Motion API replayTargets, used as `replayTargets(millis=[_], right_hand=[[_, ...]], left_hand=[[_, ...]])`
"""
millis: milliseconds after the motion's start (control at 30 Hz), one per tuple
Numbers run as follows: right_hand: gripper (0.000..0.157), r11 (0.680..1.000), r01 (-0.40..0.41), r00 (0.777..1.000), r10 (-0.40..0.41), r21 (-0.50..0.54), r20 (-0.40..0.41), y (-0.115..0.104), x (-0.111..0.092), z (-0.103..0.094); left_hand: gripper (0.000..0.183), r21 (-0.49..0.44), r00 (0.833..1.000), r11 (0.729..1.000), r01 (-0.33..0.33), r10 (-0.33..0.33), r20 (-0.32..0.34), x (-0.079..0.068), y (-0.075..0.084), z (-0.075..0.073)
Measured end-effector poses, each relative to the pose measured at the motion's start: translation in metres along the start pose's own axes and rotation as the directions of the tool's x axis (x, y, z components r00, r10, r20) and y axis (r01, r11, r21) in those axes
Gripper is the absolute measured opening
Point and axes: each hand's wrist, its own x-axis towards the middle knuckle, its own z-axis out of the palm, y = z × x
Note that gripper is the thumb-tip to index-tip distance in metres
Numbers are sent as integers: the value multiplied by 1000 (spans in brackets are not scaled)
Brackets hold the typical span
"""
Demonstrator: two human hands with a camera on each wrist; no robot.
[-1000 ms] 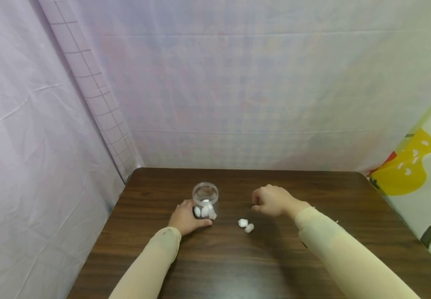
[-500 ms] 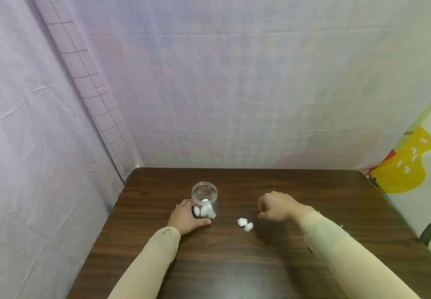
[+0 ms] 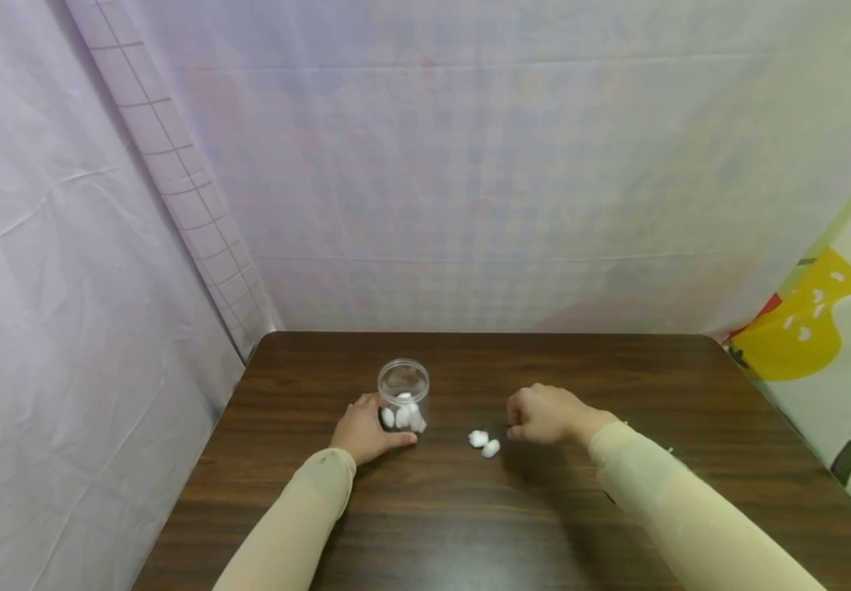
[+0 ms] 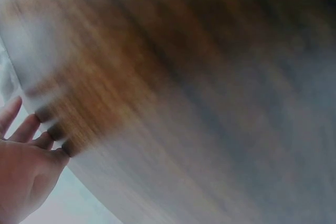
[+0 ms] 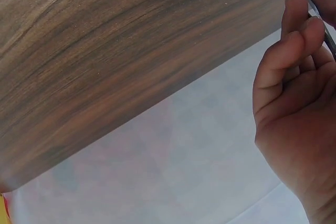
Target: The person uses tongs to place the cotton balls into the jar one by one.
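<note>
Clear jar (image 3: pixel 404 382): upright on the wood-grain surface (image 3: pixel 410 533), left of centre and closer to the far edge than the near one. White cotton balls (image 3: pixel 403 417) lie at its bottom. The left hand (image 3: pixel 362 431) holds the jar at its left side, thumb across the near side, fingers clamped around the wall; the left wrist view does not show the jar.

Loose cotton balls (image 3: pixel 491 449): two, touching each other, about midway between the left and right edges and to the right of the jar. Just right of them, the right hand (image 3: pixel 546 414) pinches slim tweezers (image 5: pixel 329 40), fingers clamped on the shaft; whether the tips touch anything cannot be told.

Both arms wear pale yellow sleeves (image 3: pixel 277 525). A pale curtain (image 3: pixel 484 189) hangs beyond the far edge; past the right edge, a cloth bears a yellow print (image 3: pixel 802 336).
</note>
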Motion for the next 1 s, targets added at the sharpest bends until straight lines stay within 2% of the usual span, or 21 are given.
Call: replayTargets(millis=[1000], right_hand=[[22,1000,0,1000,0,-26,1,-4,2,11]], left_hand=[[89,-26,1000,1000,6,-6,8,-2,1,-2]])
